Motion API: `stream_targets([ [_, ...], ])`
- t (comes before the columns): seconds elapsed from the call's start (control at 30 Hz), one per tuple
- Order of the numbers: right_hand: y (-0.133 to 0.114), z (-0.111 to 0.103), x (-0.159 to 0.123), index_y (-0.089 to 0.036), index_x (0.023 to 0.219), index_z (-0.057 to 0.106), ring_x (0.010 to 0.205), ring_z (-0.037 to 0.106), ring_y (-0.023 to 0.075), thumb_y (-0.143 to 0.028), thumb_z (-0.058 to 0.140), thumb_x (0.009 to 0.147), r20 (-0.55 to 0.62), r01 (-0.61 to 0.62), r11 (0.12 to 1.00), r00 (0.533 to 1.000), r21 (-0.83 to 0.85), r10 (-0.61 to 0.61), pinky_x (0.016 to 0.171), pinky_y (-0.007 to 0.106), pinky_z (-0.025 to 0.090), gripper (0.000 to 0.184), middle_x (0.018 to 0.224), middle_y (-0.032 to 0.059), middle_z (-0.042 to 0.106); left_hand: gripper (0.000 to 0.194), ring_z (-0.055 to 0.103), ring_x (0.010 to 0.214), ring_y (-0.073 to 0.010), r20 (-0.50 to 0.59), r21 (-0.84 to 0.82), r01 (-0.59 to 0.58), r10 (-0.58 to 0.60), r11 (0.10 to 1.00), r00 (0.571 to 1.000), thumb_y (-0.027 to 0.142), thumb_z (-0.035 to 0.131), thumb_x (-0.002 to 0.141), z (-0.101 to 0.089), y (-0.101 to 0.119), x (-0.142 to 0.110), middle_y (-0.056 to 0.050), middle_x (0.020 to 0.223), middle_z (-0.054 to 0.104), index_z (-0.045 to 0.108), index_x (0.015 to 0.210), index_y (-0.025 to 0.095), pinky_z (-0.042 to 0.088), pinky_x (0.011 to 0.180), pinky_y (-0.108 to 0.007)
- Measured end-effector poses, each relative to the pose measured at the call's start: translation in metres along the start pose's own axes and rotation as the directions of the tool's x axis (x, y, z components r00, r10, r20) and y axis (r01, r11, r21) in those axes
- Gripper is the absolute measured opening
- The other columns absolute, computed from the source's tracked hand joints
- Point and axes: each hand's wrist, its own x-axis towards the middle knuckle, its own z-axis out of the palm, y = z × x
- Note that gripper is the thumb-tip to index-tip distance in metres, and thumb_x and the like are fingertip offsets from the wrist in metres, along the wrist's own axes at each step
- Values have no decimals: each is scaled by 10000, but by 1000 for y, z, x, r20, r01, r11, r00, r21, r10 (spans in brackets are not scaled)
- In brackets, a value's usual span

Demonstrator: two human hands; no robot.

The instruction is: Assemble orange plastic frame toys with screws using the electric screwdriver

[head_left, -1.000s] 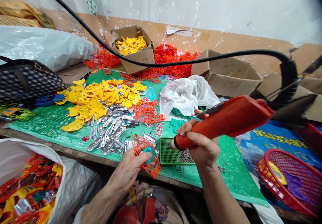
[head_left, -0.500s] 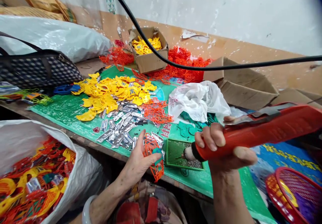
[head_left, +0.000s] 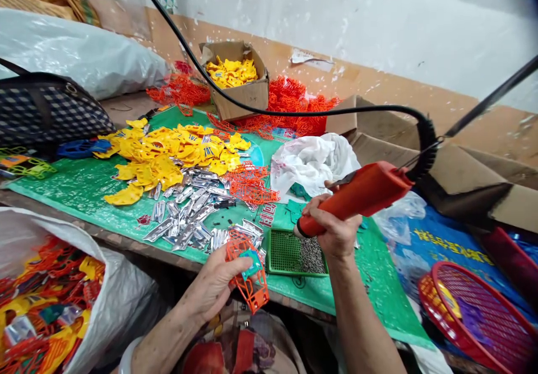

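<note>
My left hand grips an orange plastic lattice frame, with the thumb pressed on a teal plastic piece lying in it. My right hand is wrapped round a red electric screwdriver, held tilted with its nose down to the left; its tip is hidden. Below the tool sits a green tray with a grid bottom, with a heap of small screws in its right part. Silver plates lie loose just beyond my left hand.
Yellow plastic parts are heaped on the green table cover. A cardboard box holds more of them. At left stands a white sack of assembled pieces; at right, a red basket. A black cable hangs across.
The screwdriver has swung more upright and shifted left, its nose lifted off the screws. My left hand has moved slightly left, still holding the orange frame. The view has turned a little right.
</note>
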Motion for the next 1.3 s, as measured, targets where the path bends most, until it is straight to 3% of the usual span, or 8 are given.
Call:
stream_targets([
  [0.37,11,-8,-2,-162,632,637,587,569,156,-173,739,614,-20,-21,997,1000,-68,20,603,346,488,104,632,-9,624,222,656,733,-182,-8,-37,53,-53,998,999,239,746,743,-1,-9,8,-38,882,698,660,937,176,545,719,-329],
  [0.97,11,-3,-5,-177,676,644,563,580,160,-185,760,600,-37,-40,997,999,-65,37,591,354,487,138,634,-22,632,210,645,750,-155,-45,-91,74,-79,993,996,206,788,692,3,-8,9,-24,872,706,692,875,172,572,745,-314],
  [1.3,13,-3,-4,-174,645,648,546,563,149,-159,768,584,-29,-25,999,999,-37,24,569,335,462,135,619,-18,634,227,670,626,-162,-57,-133,66,-74,989,996,227,811,668,7,-6,11,-22,770,713,685,843,158,585,624,-301],
])
